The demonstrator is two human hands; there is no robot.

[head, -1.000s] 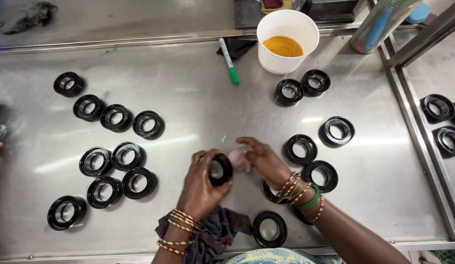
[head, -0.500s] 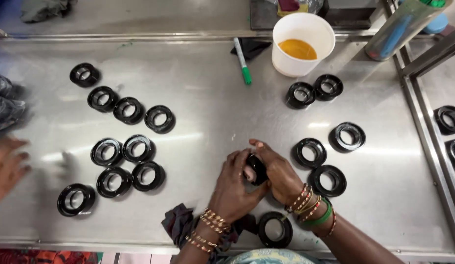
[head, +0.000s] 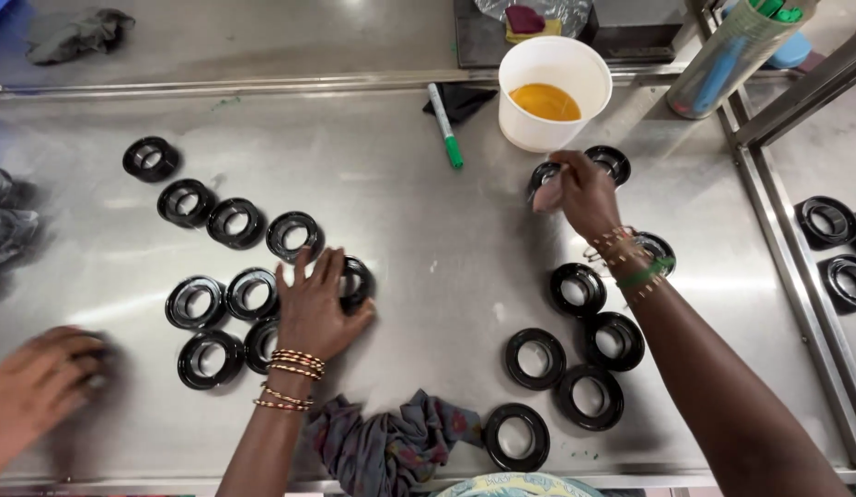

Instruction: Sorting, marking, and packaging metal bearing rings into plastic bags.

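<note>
A: What do I read for the left hand (head: 313,308)?

B: It lies palm down on the steel worktop (head: 428,248), fingers spread flat. Its fingertips rest on one black ring (head: 357,279) at the right edge of the left-hand cluster of rings (head: 216,308). I see no closed grip there; the hand is open and pressing rather than pinching.

A: And the right hand (head: 580,193)?

B: It reaches up toward the far side of the worktop, just below the white cup (head: 555,92) of orange liquid. Its fingers curl together over a black ring (head: 544,177), pinching it at the rim. A second ring (head: 610,163) lies just beside it, to the right.

A: Where do the other rings lie?

B: A diagonal row of four (head: 221,202) runs at upper left. Another group (head: 575,359) lies beneath the right forearm, and one single ring (head: 517,435) sits at the near edge. More rings (head: 828,239) lie on the adjoining surface at far right.

A: Anything else for the legend?

B: A green marker (head: 444,138) lies left of the cup. A crumpled patterned cloth (head: 391,446) sits at the near edge between the forearms. Another person's hand (head: 37,387) rests on the worktop at lower left; I cannot tell what it covers.
</note>
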